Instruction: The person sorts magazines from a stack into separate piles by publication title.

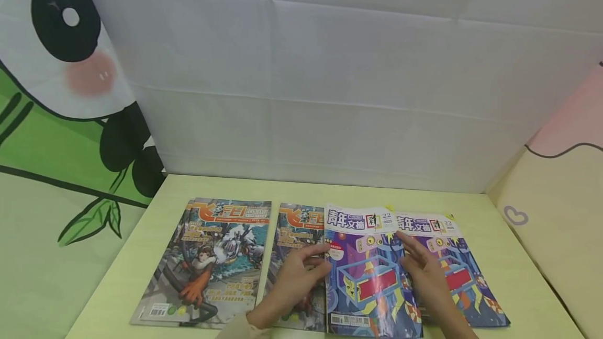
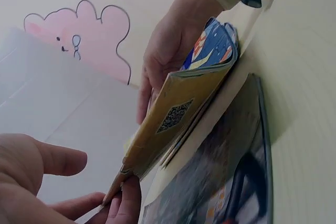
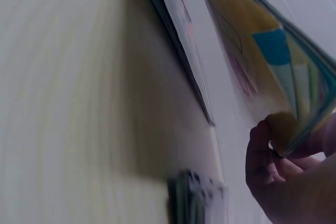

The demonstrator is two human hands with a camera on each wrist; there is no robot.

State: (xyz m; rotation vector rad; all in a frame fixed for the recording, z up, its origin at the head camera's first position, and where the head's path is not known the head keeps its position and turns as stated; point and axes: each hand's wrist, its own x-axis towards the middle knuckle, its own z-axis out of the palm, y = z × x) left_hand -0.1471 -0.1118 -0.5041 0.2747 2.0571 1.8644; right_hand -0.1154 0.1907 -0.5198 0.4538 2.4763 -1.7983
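Observation:
Both hands hold a purple and blue magazine point(image 1: 367, 271) by its sides, raised off the table. My left hand point(image 1: 301, 279) grips its left edge; in the left wrist view its fingers touch the lower edge while the thumb stands apart. On the opposite side, my right hand point(image 1: 426, 273) pinches the right edge, fingers curled beneath in the right wrist view. A yellowish back cover with a QR code point(image 2: 176, 115) faces the left wrist camera. Under the raised magazine, to its left, lies a comic magazine point(image 1: 294, 224), partly covered. A matching purple magazine point(image 1: 464, 271) lies at the right.
At the left of the pale table point(image 1: 118, 297) lies a small stack of comic magazines point(image 1: 226, 260), slightly fanned. A white cloth wall point(image 1: 330, 93) rises behind the table. Printed cartoon panels point(image 1: 70, 135) flank it on both sides.

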